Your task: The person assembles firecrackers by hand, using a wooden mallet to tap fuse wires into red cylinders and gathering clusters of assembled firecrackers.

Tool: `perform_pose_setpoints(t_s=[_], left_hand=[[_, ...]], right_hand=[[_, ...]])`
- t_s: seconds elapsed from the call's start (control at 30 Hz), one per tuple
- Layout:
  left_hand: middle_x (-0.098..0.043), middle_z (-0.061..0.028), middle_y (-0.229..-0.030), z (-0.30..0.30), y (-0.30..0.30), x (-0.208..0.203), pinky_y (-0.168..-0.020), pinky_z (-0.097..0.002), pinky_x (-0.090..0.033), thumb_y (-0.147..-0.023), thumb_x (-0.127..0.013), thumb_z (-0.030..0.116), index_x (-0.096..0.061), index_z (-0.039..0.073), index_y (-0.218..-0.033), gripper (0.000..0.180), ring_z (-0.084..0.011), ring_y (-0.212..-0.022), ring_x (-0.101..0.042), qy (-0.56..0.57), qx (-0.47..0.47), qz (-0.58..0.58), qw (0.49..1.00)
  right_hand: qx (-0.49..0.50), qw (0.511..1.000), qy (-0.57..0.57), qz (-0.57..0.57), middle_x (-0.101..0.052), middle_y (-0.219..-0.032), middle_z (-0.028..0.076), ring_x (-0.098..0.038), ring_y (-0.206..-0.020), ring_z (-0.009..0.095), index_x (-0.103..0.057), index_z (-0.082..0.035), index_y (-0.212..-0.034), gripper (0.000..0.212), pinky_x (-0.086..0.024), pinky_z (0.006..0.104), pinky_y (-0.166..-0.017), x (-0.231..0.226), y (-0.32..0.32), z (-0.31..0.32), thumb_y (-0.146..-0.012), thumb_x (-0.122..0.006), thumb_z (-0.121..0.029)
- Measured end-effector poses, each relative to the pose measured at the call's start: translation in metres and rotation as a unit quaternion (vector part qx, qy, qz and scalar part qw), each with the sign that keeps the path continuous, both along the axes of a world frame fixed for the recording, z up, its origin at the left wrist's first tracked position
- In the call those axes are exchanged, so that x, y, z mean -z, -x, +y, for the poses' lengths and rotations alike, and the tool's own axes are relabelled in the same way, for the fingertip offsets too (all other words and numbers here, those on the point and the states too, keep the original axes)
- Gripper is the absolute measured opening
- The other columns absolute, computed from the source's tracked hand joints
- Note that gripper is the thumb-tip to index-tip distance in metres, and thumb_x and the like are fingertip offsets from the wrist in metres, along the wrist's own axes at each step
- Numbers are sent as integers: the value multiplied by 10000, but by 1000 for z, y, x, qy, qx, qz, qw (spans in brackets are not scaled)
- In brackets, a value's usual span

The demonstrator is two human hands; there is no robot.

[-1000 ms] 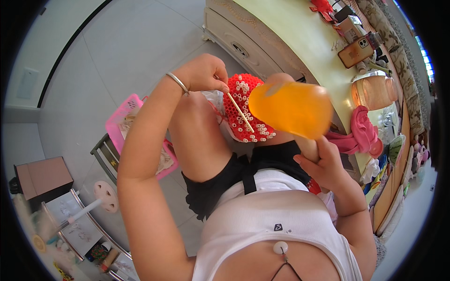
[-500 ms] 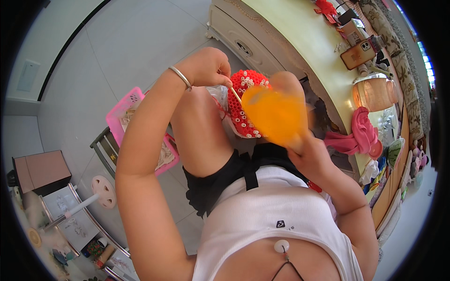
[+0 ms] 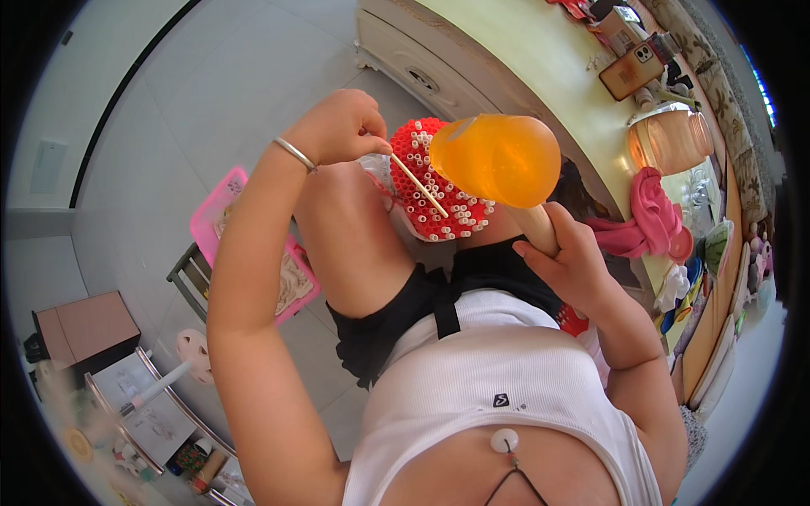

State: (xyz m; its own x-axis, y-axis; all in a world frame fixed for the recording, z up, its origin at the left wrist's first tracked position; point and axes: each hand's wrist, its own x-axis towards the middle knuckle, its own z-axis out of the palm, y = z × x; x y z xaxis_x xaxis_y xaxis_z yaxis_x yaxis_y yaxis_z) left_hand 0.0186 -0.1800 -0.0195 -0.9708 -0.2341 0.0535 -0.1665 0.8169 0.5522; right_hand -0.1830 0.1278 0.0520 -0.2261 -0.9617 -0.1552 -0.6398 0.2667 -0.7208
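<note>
Left hand (image 3: 348,128) pinches thin stick (image 3: 419,185) at one end; right hand (image 3: 575,257) grips orange mallet (image 3: 498,160) by its handle (image 3: 537,226). Red-and-white tube bundle (image 3: 437,181) sits just beside left knee (image 3: 337,198), under stick; tip contact hard to tell

Along the pale table (image 3: 540,51), a phone (image 3: 626,76), a rounded jar (image 3: 666,143) and a crumpled pink cloth (image 3: 648,215)

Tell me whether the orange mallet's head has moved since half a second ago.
Yes: the orange mallet head now sits higher in the picture, closer to the oval drawer handle.
</note>
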Motion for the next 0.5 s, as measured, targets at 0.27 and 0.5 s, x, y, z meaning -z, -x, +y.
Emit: perform_pose_setpoints(t_s=[0.27, 0.5], left_hand=[[-590, -53, -730, 1, -13, -3, -664, -330, -431, -761, -772, 123, -700, 24, -755, 122, -182, -716, -526, -74, -79, 81, 991], [-637, 5, -797, 26, -158, 57, -689, -251, -431, -934, -665, 108, -695, -17, -899, 133, -90, -743, -541, -244, -460, 249, 817]], right_hand=[[4, 1000, -6, -15, -620, -797, 221, -602, -723, 431, -532, -26, -1042, 351, -495, 406, -636, 11, 9, 9, -831, -782, -155], [75, 997, 19, -22, -594, -770, 173, -560, -649, 311, -561, -10, -1067, 356, -480, 348, -627, 22, 28, 22, -815, -790, -114]])
